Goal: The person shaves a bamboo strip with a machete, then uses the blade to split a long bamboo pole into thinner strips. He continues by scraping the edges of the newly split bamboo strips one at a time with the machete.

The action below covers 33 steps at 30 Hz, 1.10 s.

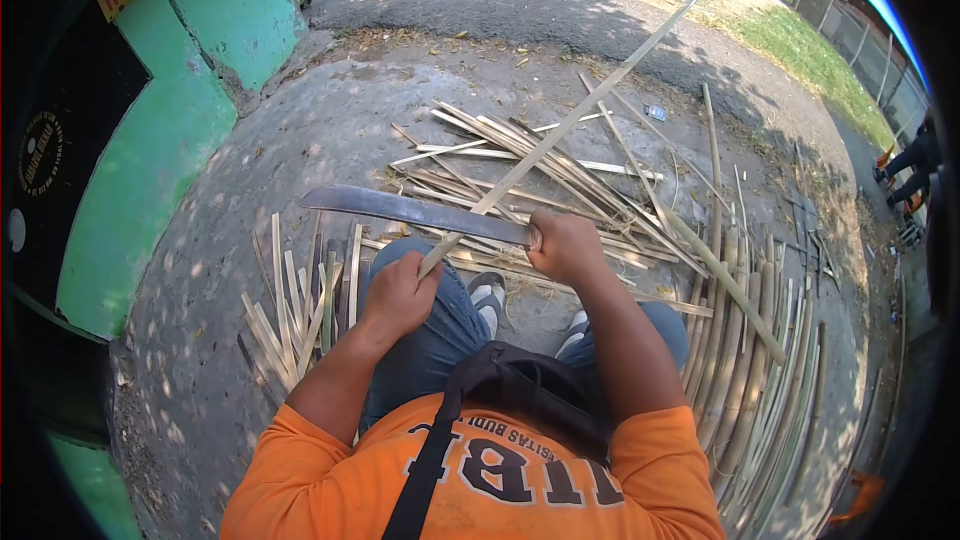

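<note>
My right hand [565, 248] grips the knife [410, 208]; my left hand [402, 295] grips one strip [580, 105], crossing the knife. Beyond the knife, many strips [560, 165] look already split; to its right, some poles [752, 380] seem unsplit.

Support surface: grey concrete ground [200, 270], patched with shadow
Center: split bamboo strips [560, 175] — loose, crossing pile
Right side: bamboo poles [738, 340] — roughly parallel
Upper right: small blue-and-white packet [655, 113] — flat
</note>
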Each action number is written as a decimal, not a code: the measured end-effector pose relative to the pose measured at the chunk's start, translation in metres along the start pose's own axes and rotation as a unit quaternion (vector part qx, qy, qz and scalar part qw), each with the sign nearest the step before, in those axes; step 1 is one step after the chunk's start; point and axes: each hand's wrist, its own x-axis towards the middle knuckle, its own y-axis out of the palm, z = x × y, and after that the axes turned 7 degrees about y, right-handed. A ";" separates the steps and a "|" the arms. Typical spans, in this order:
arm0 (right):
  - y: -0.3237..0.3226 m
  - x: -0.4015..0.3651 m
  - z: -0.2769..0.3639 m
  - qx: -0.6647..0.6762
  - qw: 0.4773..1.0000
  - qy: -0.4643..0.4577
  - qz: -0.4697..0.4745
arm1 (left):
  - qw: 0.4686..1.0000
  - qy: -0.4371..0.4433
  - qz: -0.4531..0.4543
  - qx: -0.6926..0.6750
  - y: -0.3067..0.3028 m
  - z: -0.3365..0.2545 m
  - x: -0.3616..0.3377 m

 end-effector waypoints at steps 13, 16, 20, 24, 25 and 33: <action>-0.010 0.001 -0.001 0.001 0.998 0.038 -0.050 | 0.999 -0.025 -0.010 -0.031 0.001 0.010 -0.002; -0.007 -0.006 0.009 -0.009 0.999 -0.018 -0.036 | 1.000 -0.009 -0.011 -0.028 0.001 0.008 -0.004; -0.015 0.000 0.000 -0.023 1.000 0.016 -0.014 | 0.999 0.012 -0.034 -0.004 0.001 0.015 -0.006; -0.023 0.009 -0.019 0.003 0.991 0.109 -0.073 | 0.999 -0.021 -0.032 -0.003 -0.007 0.014 -0.010; -0.023 0.008 -0.020 0.002 0.992 0.097 -0.080 | 0.999 -0.012 -0.042 -0.002 -0.006 0.017 -0.012; -0.015 -0.002 0.000 -0.032 0.999 -0.003 0.010 | 0.999 0.016 -0.039 0.031 -0.005 0.010 -0.008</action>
